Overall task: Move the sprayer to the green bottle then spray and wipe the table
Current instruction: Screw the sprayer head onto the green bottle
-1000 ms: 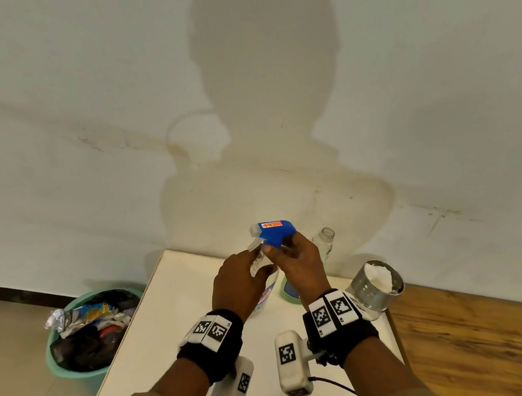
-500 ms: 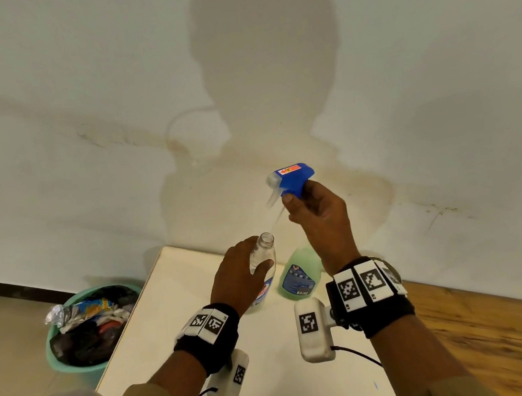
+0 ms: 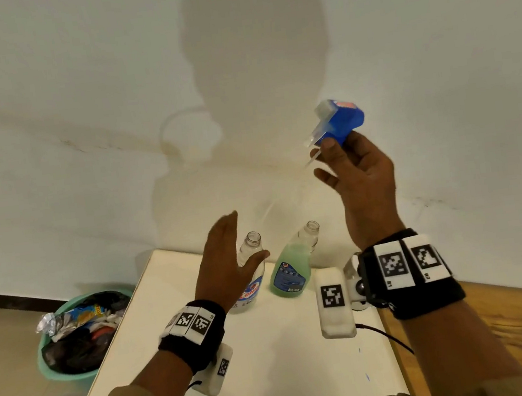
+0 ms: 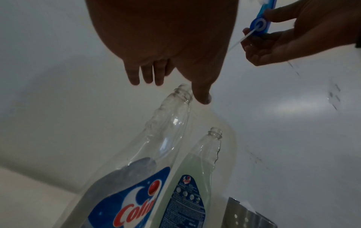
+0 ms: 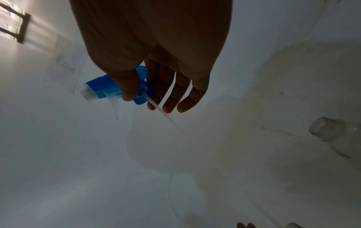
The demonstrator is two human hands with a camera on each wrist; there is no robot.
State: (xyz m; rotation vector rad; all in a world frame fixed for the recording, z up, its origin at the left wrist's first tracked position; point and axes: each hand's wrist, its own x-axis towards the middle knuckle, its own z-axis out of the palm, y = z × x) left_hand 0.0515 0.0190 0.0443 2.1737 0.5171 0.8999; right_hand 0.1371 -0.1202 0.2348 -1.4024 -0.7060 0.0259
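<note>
My right hand (image 3: 330,156) pinches the blue sprayer head (image 3: 344,120) between thumb and forefinger, high above the table and up-right of both bottles. Its thin dip tube (image 5: 164,114) hangs free, slanting down-left. The green bottle (image 3: 289,266) stands uncapped at the back of the white table (image 3: 275,377). Left of it stands the clear bottle (image 3: 250,265) with a blue and red label, its neck also bare. My left hand (image 3: 227,254) hovers in front of the clear bottle with straight fingers and holds nothing. In the left wrist view its thumb (image 4: 203,94) is beside the clear bottle's neck (image 4: 181,94).
A teal bin (image 3: 48,365) full of rubbish stands on the floor left of the table. A perforated metal can (image 4: 248,216) sits right of the green bottle, mostly hidden behind my right wrist in the head view. The wall rises just behind the table; wooden floor lies at the right.
My right hand lifted the sprayer out of the clear bottle and carried it up and to the right. My left hand let go of the clear bottle and spread its fingers.
</note>
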